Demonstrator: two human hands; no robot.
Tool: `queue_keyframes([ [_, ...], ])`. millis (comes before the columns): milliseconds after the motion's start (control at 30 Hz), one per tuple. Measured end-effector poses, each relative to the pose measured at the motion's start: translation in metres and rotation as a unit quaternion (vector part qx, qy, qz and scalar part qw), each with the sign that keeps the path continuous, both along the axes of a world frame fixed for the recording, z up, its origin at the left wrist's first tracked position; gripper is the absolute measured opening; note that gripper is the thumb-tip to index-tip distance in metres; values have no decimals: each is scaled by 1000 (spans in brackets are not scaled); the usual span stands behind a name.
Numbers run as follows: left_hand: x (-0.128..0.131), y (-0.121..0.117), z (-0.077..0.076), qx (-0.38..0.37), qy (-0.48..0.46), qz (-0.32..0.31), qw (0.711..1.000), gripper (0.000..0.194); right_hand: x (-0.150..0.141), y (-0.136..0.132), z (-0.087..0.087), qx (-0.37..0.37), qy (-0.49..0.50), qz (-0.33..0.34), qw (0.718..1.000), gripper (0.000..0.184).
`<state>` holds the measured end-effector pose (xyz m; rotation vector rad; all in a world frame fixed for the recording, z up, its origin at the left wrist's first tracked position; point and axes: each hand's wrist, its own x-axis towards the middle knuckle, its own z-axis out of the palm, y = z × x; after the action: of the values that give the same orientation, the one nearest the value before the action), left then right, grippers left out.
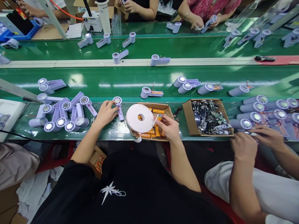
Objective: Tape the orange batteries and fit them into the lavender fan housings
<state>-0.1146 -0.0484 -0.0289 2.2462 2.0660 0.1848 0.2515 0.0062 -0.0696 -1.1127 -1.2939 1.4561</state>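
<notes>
My left hand (pixel 107 113) has its fingers curled against a lavender fan housing (pixel 120 114), which lies on the bench with its round head away from me. Between the fingertips of my right hand (pixel 168 126) is an orange cylindrical battery (pixel 159 118), with a white strip at its near side. This battery is held just above a shallow cardboard box (pixel 167 109) of similar orange cells. A large white roll of tape (pixel 135 116) rests over the box's left part, its loose end hanging at the front.
Several lavender housings (pixel 62 122) crowd the bench at left. To the right stands a carton of small circuit boards (pixel 208 116), beside a co-worker's hands (pixel 245 144). More housings sit on the green conveyor (pixel 105 77); other people work across it.
</notes>
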Motion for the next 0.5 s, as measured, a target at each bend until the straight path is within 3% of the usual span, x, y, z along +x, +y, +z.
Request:
queue_keyframes([
  [167, 14, 14, -4, 14, 13, -37, 999, 28, 1, 0, 5, 4, -13, 26, 1000, 53],
  [300, 13, 33, -4, -36, 36, -35, 998, 24, 1, 0, 7, -1, -21, 38, 999, 53],
  [400, 1, 62, -4, -62, 6, -34, 997, 31, -1, 0, 7, -1, -16, 32, 999, 56],
  [500, -11, 105, -6, -29, -40, -32, 998, 27, -3, 0, 6, -8, -9, 29, 1000, 58],
])
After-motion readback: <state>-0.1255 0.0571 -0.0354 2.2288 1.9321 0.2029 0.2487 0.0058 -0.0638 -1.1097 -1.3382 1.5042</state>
